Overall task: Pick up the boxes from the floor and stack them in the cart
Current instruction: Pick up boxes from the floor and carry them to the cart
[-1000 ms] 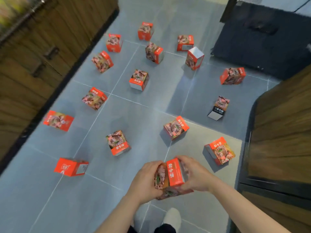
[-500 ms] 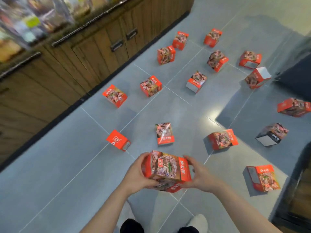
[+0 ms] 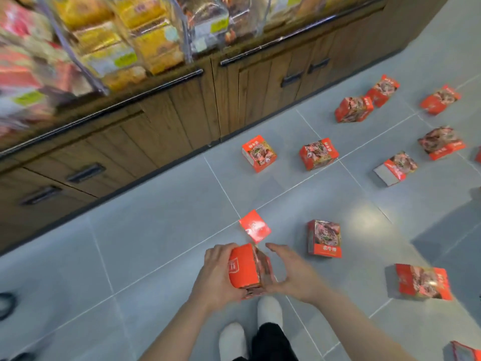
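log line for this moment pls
held: box | left hand grips | right hand supports | floor: boxes remain | cart: unseen

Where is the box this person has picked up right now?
In the head view it sits low and centre, held box between the left hand and right hand, above the white shoes and just below a plain red box on the floor.

Boxes (image 3: 323,238) lie scattered on the floor (image 3: 166,238) right of the cabinets (image 3: 161,131), with packaged goods (image 3: 130,43) shelved above.
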Demonstrator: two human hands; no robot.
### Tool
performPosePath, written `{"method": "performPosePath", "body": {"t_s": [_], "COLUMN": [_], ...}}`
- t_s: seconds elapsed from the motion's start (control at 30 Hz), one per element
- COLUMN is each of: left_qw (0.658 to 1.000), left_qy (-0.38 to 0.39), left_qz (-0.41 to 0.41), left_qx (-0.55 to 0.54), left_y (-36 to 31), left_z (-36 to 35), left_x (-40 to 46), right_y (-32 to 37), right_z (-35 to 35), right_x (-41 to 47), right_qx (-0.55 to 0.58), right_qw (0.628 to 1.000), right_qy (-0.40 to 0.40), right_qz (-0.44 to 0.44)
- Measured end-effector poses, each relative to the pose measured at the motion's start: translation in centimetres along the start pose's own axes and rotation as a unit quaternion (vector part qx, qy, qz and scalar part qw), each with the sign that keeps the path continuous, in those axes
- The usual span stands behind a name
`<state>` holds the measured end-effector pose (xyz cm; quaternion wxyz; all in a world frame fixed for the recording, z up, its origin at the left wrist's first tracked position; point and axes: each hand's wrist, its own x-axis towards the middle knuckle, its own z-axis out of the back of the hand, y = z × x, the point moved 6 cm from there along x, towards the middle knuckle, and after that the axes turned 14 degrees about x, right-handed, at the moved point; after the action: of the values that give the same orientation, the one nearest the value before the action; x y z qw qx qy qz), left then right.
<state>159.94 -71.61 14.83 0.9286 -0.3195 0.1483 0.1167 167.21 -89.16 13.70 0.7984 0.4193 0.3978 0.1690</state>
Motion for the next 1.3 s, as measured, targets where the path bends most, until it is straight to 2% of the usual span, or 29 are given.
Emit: {"method": "performPosePath", "body": {"t_s": [0.2,0.4,0.6,0.77,0.93,1.1,1.3], "left_qw": [0.989,0.974,0.965,0.964,0.961,0.959,0.956], "left_qy": [-0.063,-0.079,-0.073,-0.063,-0.057,-0.06,-0.063], "left_qz": [0.122,0.187,0.224,0.242,0.259,0.266,0.272], "left_qx": [0.047,0.097,0.111,0.093,0.078,0.071,0.09], "left_y": [7.9,13.8,18.8,24.1,26.6,25.0,16.6], "left_z": [2.9,3.3,-1.5,-7.9,-10.8,-6.0,9.1], "left_x": [0.6,3.3,6.9,10.1,11.3,10.5,5.9], "right_y": [-0.9,-3.8,-8.4,-15.2,-17.6,-12.8,5.2], "right_z": [0.9,1.8,-1.2,-5.5,-6.8,-5.0,1.4], "right_x": [5.7,11.1,17.7,23.1,25.4,26.3,22.7], "right_qx": [-0.076,-0.136,-0.207,-0.255,-0.273,-0.273,-0.336], "right_qw": [0.996,0.986,0.969,0.949,0.941,0.952,0.933], "right_qy": [-0.031,-0.035,-0.024,-0.025,-0.072,-0.009,0.104], "right_qz": [-0.022,-0.091,-0.137,-0.185,-0.186,-0.137,-0.078]}}
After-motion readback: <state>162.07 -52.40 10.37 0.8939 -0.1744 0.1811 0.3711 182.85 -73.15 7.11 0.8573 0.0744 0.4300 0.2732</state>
